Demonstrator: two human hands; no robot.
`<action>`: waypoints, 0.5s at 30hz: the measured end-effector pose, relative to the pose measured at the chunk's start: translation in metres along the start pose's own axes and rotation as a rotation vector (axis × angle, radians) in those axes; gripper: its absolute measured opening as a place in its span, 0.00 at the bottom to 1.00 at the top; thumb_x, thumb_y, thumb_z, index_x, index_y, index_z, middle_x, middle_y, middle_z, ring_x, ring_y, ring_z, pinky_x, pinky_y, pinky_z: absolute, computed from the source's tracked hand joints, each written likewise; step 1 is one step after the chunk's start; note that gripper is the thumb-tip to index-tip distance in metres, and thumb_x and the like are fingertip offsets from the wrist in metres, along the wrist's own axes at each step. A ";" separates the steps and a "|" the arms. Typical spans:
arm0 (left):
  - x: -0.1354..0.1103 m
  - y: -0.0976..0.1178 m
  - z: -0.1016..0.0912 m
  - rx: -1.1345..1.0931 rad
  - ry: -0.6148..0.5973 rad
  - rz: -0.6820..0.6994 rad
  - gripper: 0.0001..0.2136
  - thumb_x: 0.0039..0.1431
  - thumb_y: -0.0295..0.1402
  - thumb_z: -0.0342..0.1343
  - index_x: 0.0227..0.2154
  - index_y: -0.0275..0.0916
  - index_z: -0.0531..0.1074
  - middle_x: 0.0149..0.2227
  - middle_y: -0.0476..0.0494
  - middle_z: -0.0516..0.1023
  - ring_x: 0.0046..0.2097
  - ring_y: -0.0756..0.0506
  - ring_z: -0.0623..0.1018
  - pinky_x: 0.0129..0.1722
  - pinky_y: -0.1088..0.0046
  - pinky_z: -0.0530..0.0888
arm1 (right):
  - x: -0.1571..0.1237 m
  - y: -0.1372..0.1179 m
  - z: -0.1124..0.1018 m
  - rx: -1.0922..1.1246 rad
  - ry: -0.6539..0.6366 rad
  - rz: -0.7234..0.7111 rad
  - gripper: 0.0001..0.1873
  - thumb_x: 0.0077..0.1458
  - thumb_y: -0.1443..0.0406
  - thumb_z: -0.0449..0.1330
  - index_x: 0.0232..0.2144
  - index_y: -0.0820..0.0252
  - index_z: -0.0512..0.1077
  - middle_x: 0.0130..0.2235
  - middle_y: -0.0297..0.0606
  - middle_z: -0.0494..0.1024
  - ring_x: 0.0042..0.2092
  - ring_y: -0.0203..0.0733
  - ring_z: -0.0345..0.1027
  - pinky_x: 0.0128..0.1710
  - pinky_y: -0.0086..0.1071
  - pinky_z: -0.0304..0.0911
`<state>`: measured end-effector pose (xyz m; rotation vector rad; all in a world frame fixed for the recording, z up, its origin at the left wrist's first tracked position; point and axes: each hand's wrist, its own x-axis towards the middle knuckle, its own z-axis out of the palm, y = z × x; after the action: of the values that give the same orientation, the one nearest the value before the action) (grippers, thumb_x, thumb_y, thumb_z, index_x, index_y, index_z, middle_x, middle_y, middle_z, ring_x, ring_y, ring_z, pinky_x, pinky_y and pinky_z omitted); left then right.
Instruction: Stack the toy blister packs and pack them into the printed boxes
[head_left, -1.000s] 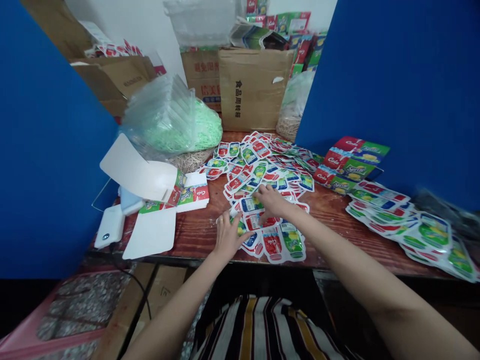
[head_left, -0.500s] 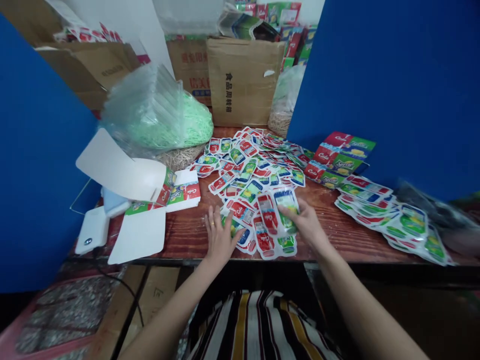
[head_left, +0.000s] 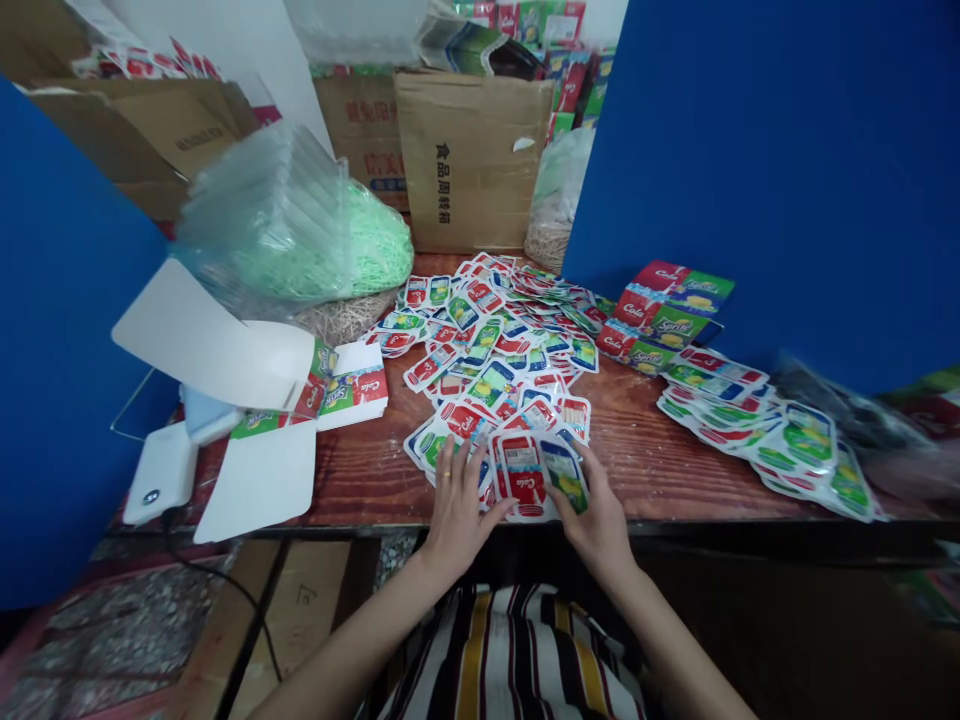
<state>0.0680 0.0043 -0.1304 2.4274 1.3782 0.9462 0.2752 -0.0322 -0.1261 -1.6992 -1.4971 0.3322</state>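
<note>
Cola-and-Sprite twin sachets (head_left: 519, 478), flat and printed red beside green and blue, lie at the table's front edge between my hands. My right hand (head_left: 600, 515) grips their right side, thumb on top of the green half. Fingers outstretched, my left hand (head_left: 459, 505) rests over other sachets, with its thumb touching the lower left edge of the red half. A loose heap of similar sachets (head_left: 487, 345) spreads beyond both hands. How many sachets sit under my right thumb is hidden.
White-flapped printed cartons (head_left: 259, 465) and a white power bank (head_left: 161, 475) with a cable are at left. Stacked sachets (head_left: 757, 425) and a Cola-Sprite carton sleeve (head_left: 664, 318) stand right. Behind are a bag of green shreds (head_left: 379, 235), a cardboard box (head_left: 472, 165) and blue panels (head_left: 765, 140).
My right hand has lowered its sachets to the table edge and turned inward. My left hand has moved closer to them, thumb now at their edge. The camera view has shifted slightly.
</note>
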 end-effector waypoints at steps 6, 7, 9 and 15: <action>0.009 0.014 -0.033 -0.287 0.055 -0.018 0.26 0.54 0.44 0.61 0.53 0.39 0.66 0.51 0.35 0.73 0.58 0.37 0.70 0.55 0.54 0.68 | -0.004 -0.036 -0.032 0.345 -0.279 -0.329 0.08 0.59 0.70 0.55 0.40 0.56 0.70 0.37 0.37 0.70 0.39 0.39 0.67 0.39 0.32 0.64; 0.012 0.014 -0.038 -0.342 -0.002 -0.018 0.17 0.55 0.43 0.61 0.44 0.39 0.72 0.44 0.39 0.78 0.50 0.40 0.75 0.52 0.58 0.71 | -0.002 -0.038 -0.034 0.378 -0.309 -0.332 0.07 0.59 0.70 0.56 0.40 0.56 0.70 0.37 0.37 0.71 0.40 0.39 0.67 0.40 0.32 0.64; 0.017 0.014 -0.048 -0.382 -0.144 0.000 0.09 0.57 0.39 0.59 0.29 0.38 0.73 0.30 0.47 0.78 0.36 0.46 0.77 0.49 0.62 0.72 | 0.005 -0.036 -0.034 0.445 -0.406 -0.283 0.06 0.60 0.64 0.57 0.40 0.56 0.69 0.38 0.38 0.72 0.41 0.41 0.68 0.41 0.34 0.64; 0.017 0.011 -0.073 -0.238 -0.269 0.187 0.06 0.61 0.25 0.50 0.29 0.38 0.69 0.26 0.52 0.75 0.29 0.51 0.73 0.53 0.63 0.68 | 0.038 0.019 -0.011 -0.052 0.016 0.114 0.32 0.51 0.46 0.59 0.49 0.62 0.66 0.45 0.50 0.70 0.45 0.52 0.66 0.44 0.44 0.64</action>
<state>0.0370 0.0021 -0.0614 2.4211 0.9077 0.7385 0.3056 -0.0012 -0.1209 -1.8286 -1.4109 0.3422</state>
